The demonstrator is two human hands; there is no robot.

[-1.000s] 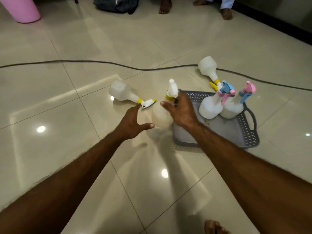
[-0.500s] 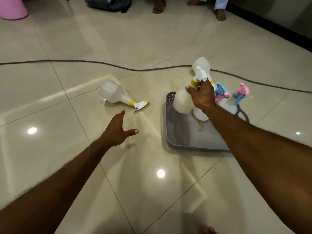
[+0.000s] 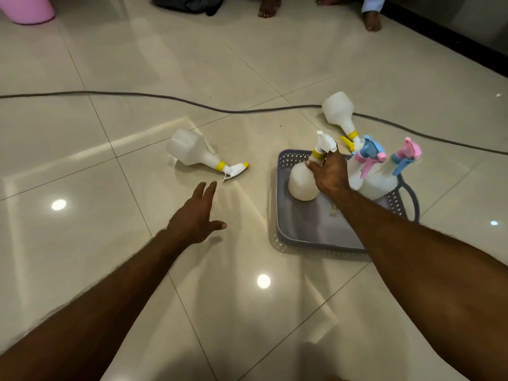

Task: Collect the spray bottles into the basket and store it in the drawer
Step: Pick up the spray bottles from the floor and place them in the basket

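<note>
Three bottles in the basket [image 3: 316, 229] now, counting the one I have in hand. My right hand [image 3: 331, 174] is clamped round the neck and shoulder of the white bottle with the yellow collar [image 3: 302, 182], which stands upright with its base on the basket floor near the far left corner; I judge it placed but not yet released. Just beside it, toward the far right of the basket, stand the bottle with the blue-and-pink trigger [image 3: 357, 171] and the bottle with the pink-and-blue trigger [image 3: 380, 182], both upright and close together, possibly touching. Two remain out on the tiled floor [image 3: 110, 243]. One yellow-collared bottle [image 3: 192, 149] lies on its side to the left of the basket, nozzle pointing toward the basket; my left hand [image 3: 196, 218] hovers over the floor short of it, fingers spread apart, holding nothing. The other lying bottle [image 3: 339, 112] rests just beyond the basket's far edge, nozzle toward the rim, near a dark cable [image 3: 165, 97] that runs across the floor. Near half of the basket is bare, so room for both looks sufficient. No drawer in view, so the storing step is wholly undone. Roughly: three of five collected, two to fetch, then carry and stow.
</note>
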